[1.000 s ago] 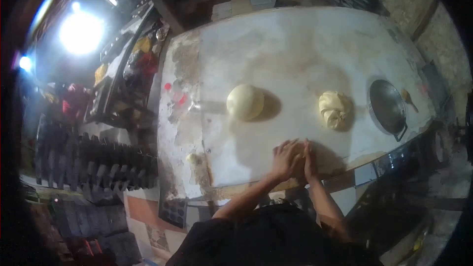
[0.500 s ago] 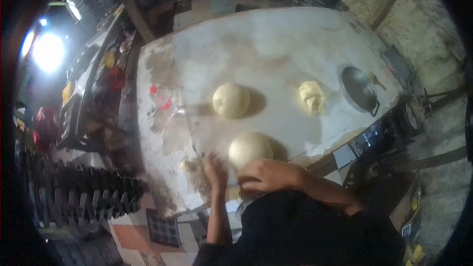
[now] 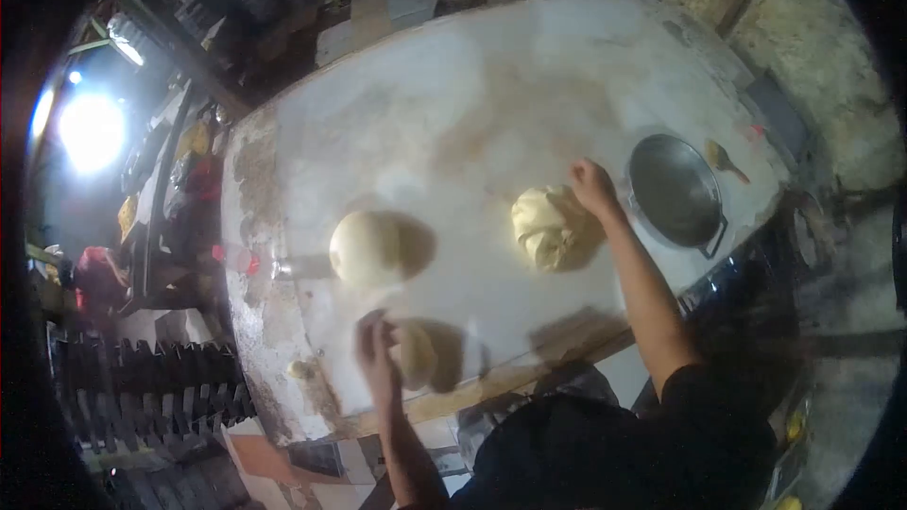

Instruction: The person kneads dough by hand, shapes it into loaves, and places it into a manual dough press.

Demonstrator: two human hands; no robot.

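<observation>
Black-sleeved, the right hand was loosely curled, its hold unclear, beside a creased dough lump, not yet smooth. The left hand, too blurred to judge opening or grip, was by the near dough ball. It and the far-left dough ball looked rounded; right sat a metal pan.

We see a loose, black-looking top on ourselves — plain where we can make it out, its folds lost in shadow. Our right sleeve ends around the elbow. Our left hand and right hand are bare — both slightly blurred.
</observation>
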